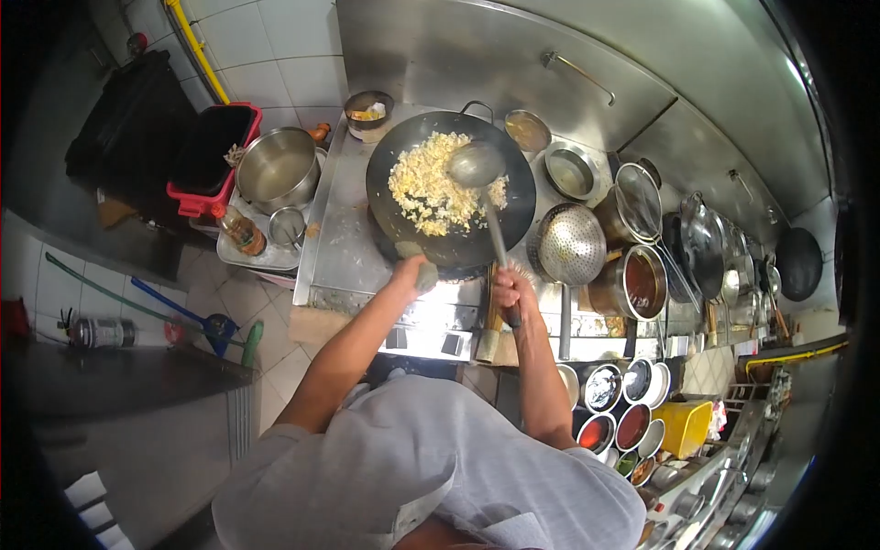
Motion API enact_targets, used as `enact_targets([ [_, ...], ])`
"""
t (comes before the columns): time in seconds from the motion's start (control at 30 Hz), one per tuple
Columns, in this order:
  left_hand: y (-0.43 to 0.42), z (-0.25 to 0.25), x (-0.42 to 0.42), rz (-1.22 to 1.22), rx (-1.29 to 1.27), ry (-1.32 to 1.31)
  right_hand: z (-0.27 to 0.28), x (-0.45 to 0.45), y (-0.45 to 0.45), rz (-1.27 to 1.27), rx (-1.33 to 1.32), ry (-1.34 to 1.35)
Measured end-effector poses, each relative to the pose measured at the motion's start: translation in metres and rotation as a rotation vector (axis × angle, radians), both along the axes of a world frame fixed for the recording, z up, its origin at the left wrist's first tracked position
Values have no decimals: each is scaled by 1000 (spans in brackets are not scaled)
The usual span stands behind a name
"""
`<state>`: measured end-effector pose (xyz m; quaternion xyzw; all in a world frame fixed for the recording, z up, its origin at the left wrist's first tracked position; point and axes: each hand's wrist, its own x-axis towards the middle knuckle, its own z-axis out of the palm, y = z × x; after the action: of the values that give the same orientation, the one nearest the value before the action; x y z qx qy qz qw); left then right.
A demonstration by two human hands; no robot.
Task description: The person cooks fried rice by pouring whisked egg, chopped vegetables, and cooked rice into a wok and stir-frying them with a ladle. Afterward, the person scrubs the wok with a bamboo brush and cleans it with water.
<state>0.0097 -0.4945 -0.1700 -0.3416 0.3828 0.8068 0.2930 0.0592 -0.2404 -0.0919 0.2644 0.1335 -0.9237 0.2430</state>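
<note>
Right hand (516,291): grip wrapped round the handle of the ladle (475,165), near the wok's right side; forearm runs out from the near right, elbow bent.
Left hand (410,271): grip closed on a cloth (426,277) at the wok's near left rim; arm stretches out from the near left.
Ladle: handle slants away from the right hand, bowl over the right part of the food; bowl slightly blurred, contact with the food unclear.
Food (429,188): loose pale-yellow and white bits spread in the wok; too fine to name.
Wok (518,197): on the surface (335,261), ahead of both hands; whatever lies under it is hidden.
Hidden: most left fingers, by the cloth; some of the food, by the ladle's bowl.
Right of wok: strainer (571,243) close by, pots farther right.
Left of wok: large pot (277,170).
Cut off: far right utensils crowd together, hard to separate; dark borders trim the corners.
</note>
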Motion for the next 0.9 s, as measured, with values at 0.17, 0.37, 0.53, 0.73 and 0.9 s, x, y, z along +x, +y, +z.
enact_targets([
  [0.17,-7,15,25,37,12,51,123,102,-19,723,1050,315],
  [0.37,-3,135,78,30,-22,-217,214,119,32,1147,1454,487],
  [0.53,8,18,93,-35,32,27,98,77,10,950,2131,745],
  [0.73,-6,62,93,-41,-3,111,143,123,5,790,1818,881],
  [0.9,-7,105,53,-55,55,-39,214,114,14,1229,1590,521],
])
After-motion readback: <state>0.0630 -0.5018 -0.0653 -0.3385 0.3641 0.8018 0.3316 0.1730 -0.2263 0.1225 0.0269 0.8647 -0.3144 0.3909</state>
